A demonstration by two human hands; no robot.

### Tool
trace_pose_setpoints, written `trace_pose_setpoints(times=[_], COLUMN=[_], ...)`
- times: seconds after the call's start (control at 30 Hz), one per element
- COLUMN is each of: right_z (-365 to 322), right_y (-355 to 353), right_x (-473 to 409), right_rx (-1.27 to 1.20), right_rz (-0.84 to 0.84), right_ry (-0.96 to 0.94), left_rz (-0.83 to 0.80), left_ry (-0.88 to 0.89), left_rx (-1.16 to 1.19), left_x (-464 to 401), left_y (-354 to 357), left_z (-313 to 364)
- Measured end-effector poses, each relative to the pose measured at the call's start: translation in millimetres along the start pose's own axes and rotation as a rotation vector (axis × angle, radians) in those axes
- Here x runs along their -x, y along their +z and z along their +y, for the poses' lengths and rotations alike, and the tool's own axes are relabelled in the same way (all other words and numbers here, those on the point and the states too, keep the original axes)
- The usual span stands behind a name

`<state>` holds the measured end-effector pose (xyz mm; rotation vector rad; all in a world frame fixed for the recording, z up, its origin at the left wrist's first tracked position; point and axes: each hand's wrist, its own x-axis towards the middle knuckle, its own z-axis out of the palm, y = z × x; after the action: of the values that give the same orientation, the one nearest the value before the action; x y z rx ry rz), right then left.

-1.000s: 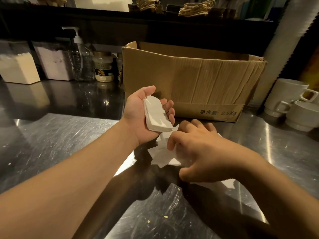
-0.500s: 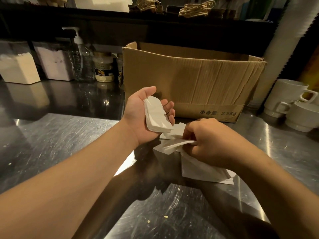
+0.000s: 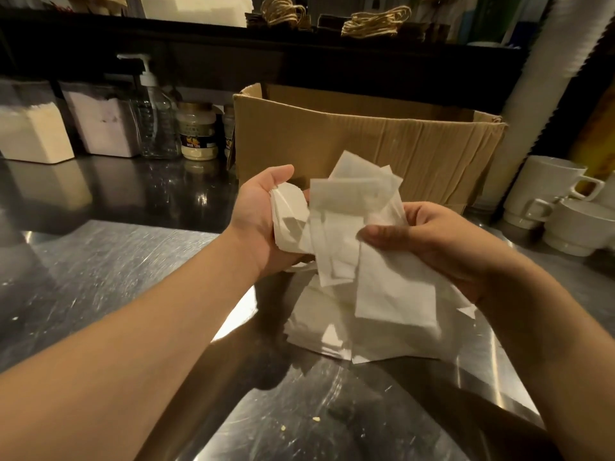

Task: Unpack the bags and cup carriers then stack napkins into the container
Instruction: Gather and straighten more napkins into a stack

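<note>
My left hand (image 3: 259,224) holds a small stack of folded white napkins (image 3: 289,221) in its palm, above the steel counter. My right hand (image 3: 442,241) grips a loose bunch of napkins (image 3: 352,221), thumb on top, and holds them up against the left hand's stack. More white napkins (image 3: 332,331) lie in a heap on the counter under both hands. An open cardboard box (image 3: 332,138) stands right behind the hands.
White mugs (image 3: 545,191) and bowls (image 3: 582,227) stand at the right. A pump bottle (image 3: 154,114), a jar (image 3: 198,131) and tubs of powder (image 3: 30,128) line the back left. The steel counter (image 3: 100,261) stretches to the left and front.
My right hand has lifted a bunch of napkins off the heap and brought it up to the left hand's stack. The left hand has stayed in place.
</note>
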<state>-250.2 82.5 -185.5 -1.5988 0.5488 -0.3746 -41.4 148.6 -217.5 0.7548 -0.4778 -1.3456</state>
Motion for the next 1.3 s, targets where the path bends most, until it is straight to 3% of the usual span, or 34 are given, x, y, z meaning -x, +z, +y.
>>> trace_pose_setpoints(times=[0.13, 0.33, 0.43, 0.6, 0.83, 1.07, 1.3], right_z=[0.5, 26.3, 28.8, 36.3, 47.9, 53.2, 53.9], right_y=[-12.0, -16.1, -15.7, -13.7, -1.9, -5.2, -3.2], right_x=[-5.4, -27.3, -33.7, -40.4, -53.3, -56.2, -59.8], right_rx=[0.034, 0.753, 0.987, 0.974, 1.152, 0.972, 1.028], right_rz=[0.033, 0.304, 0.396, 0.469, 0.404, 0.423, 0.461], right_ry=[0.153, 0.217, 0.22, 0.173, 0.328, 0.224, 0.218], left_rz=[0.067, 0.097, 0.105, 0.091, 0.091, 0.08, 0.076], left_ry=[0.09, 0.146, 0.119, 0.045, 0.003, -0.016, -0.027], left_rx=[-0.063, -0.061, -0.06, -0.048, -0.046, -0.052, -0.056], left_x=[0.6, 0.7, 0.4, 0.7, -1.1, -0.6, -1.3], left_y=[0.8, 1.4, 0.9, 1.2, 1.0, -0.5, -0.8], left_z=[4.3, 3.7, 3.2, -0.2, -2.3, -2.7, -3.7])
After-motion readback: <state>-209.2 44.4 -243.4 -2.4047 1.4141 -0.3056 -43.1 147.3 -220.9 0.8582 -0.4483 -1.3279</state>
